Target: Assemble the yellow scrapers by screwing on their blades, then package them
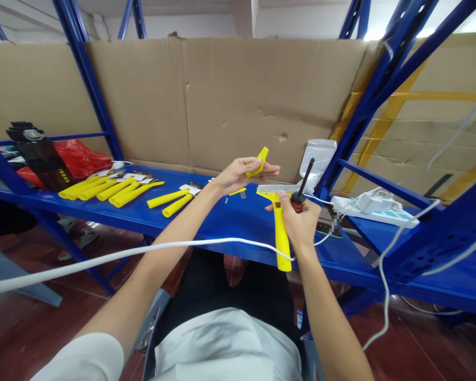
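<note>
It's looking unfinished: the left hand (pixel 240 174) is pinching a small yellow plastic piece (pixel 258 163) apart from a T-shaped yellow handle (pixel 282 238), which the right hand (pixel 301 219) is gripping alongside a black-shafted tool (pixel 307 177).

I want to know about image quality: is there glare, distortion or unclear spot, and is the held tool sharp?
Head view: glare at top right; head view: posts of the blue rack splay, likely lens distortion; head view: pixelated patch beside the right hand; head view: yellow scraper looks fairly sharp.
</note>
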A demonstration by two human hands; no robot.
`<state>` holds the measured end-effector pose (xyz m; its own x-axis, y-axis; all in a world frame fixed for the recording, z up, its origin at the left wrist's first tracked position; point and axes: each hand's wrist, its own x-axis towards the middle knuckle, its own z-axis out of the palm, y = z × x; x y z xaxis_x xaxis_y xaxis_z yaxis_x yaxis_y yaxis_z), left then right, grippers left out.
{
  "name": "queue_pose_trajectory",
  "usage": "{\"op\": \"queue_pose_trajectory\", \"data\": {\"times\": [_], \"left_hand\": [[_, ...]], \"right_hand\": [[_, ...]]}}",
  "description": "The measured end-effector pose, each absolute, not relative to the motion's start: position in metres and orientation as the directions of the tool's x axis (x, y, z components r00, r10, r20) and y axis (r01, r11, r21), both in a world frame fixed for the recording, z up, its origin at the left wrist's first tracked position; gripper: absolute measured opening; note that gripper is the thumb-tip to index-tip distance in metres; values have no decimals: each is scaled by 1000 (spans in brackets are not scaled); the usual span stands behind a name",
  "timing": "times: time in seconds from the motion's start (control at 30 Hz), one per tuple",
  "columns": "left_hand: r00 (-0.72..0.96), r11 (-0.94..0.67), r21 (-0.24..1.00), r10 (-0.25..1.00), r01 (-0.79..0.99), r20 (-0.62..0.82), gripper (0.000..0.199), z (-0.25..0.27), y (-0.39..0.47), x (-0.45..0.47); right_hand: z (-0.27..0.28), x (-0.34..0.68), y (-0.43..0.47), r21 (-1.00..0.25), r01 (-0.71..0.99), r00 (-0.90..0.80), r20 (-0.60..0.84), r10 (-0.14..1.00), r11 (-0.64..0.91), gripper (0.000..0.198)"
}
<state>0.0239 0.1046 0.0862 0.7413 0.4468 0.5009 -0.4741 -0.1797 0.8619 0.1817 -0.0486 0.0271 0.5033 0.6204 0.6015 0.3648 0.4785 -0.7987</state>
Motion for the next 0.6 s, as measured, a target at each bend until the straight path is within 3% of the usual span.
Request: {"op": "queue_pose_trajectory", "data": {"times": [0.13,0.33,0.6], "left_hand": [[820,-208,899,370,-387,438,51,79,95,34],[862,-247,938,388,-244,326,56,69,88,45],[831,-264,933,439,-244,341,54,69,94,43]], "right_hand": [[27,182,-46,-795,364,487,607,629,485,47],[26,184,-43,-819,312,490,573,657,482,34],[25,189,-37,-896,162,397,443,804,414,36]]}}
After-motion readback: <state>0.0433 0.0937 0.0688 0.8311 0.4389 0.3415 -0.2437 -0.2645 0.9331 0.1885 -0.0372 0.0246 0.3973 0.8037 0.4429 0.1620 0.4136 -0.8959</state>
